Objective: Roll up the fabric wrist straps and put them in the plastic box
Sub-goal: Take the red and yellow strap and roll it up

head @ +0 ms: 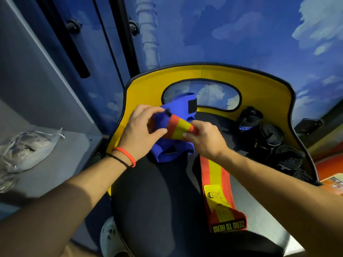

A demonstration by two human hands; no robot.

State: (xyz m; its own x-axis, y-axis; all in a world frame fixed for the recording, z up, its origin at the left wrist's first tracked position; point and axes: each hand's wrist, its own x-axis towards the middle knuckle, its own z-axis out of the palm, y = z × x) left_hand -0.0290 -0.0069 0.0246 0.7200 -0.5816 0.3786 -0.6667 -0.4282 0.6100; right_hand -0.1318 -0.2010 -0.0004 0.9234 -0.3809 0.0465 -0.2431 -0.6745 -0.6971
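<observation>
Head view, item list.

1. Red-and-yellow wrist strap: the upper end is partly rolled and held above the chair seat. The loose tail runs down across the black seat toward the viewer. It ends in a black label reading "ZERO TO HERO".
2. Left hand: fingers pinch the left side of the roll. An orange band and a thin black band sit on the wrist.
3. Right hand: fingers are curled and grip the right side of the roll.
4. Blue wrist straps: these lie in a loose heap on the seat beneath the hands, against the yellow chair back.
5. Black rolled straps: these are clustered at the right edge of the seat.
6. Clear plastic bag: lies on the grey shelf at left.
</observation>
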